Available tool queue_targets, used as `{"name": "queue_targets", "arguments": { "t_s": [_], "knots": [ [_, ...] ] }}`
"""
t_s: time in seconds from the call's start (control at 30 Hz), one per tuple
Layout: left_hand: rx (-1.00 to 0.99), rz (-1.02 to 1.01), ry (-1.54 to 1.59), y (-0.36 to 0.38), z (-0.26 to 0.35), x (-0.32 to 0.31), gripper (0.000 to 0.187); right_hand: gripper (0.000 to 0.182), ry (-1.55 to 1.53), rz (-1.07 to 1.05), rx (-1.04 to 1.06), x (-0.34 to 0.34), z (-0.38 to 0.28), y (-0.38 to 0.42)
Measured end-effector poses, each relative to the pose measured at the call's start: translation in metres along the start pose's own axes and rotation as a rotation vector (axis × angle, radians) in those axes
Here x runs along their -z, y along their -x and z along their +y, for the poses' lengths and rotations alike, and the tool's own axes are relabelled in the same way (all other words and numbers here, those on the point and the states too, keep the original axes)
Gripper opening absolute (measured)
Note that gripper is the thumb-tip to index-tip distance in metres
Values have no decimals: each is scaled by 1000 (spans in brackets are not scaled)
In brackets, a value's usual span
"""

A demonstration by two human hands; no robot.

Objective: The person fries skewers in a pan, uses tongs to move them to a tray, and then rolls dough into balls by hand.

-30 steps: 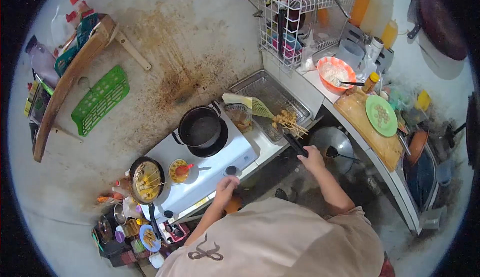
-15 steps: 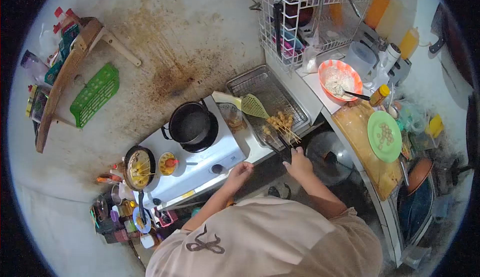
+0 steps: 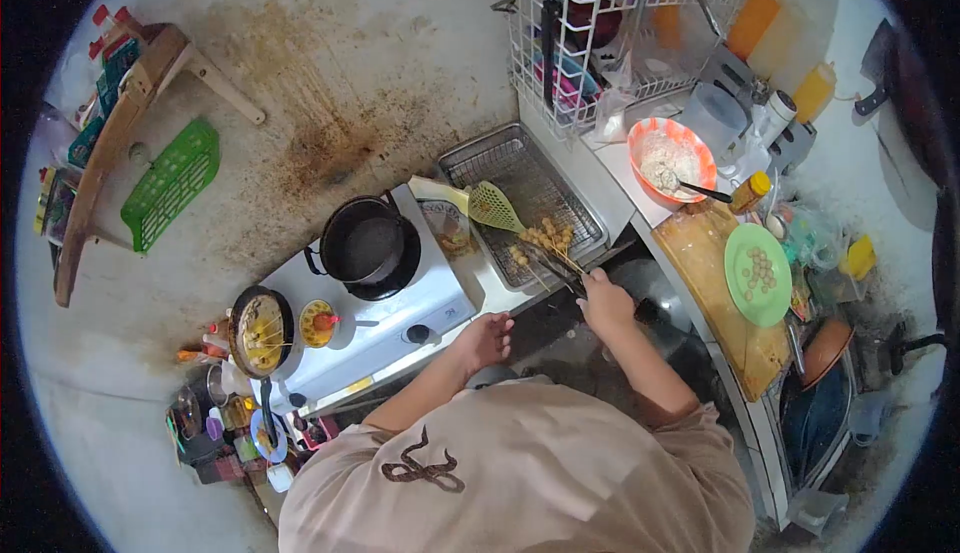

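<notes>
Skewers gripped with tongs over a wire tray

The tongs (image 3: 560, 273) are held in the right hand (image 3: 603, 301), closed around their handle, right of centre in the frame; their tips are closed on a bunch of skewers (image 3: 545, 241) above the wire tray (image 3: 500, 168), beside a green spatula (image 3: 492, 205). The left hand (image 3: 487, 338) is loosely curled, holding nothing, at the front edge of the stove (image 3: 400, 298), near a knob. A black pot (image 3: 362, 246) sits on the burner.
</notes>
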State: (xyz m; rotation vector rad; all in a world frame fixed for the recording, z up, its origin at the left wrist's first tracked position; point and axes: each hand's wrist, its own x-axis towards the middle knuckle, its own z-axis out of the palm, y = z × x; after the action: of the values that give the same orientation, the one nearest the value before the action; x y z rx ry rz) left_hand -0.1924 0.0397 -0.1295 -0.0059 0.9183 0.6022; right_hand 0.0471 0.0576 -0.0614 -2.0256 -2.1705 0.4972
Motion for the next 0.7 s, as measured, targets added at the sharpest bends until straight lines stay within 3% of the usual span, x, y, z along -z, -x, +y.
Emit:
{"name": "queue_targets", "arguments": {
  "t_s": [0.1, 0.23, 0.33, 0.43, 0.57, 0.7],
  "knots": [
    [22, 3, 1, 7, 12, 6, 13, 29, 224, -5, 40, -14, -8, -29],
    [201, -138, -89, -34, 11, 17, 22, 22, 463, -54, 150, -28, -15, -44],
    [303, -119, -124, -75, 3, -4, 22, 21, 439, 49, 157, -29, -22, -44],
    [235, -170, -58, -98, -2, -29, 23, 21, 466, 79, 266, -17, -39, -47],
    [162, -176, 23, -122, -4, -31, 22, 22, 583, -212, 105, -15, -61, -57],
    [186, -156, 27, -137, -1, -19, 20, 27, 679, -185, 145, -33, -52, -59]
  ]
}}
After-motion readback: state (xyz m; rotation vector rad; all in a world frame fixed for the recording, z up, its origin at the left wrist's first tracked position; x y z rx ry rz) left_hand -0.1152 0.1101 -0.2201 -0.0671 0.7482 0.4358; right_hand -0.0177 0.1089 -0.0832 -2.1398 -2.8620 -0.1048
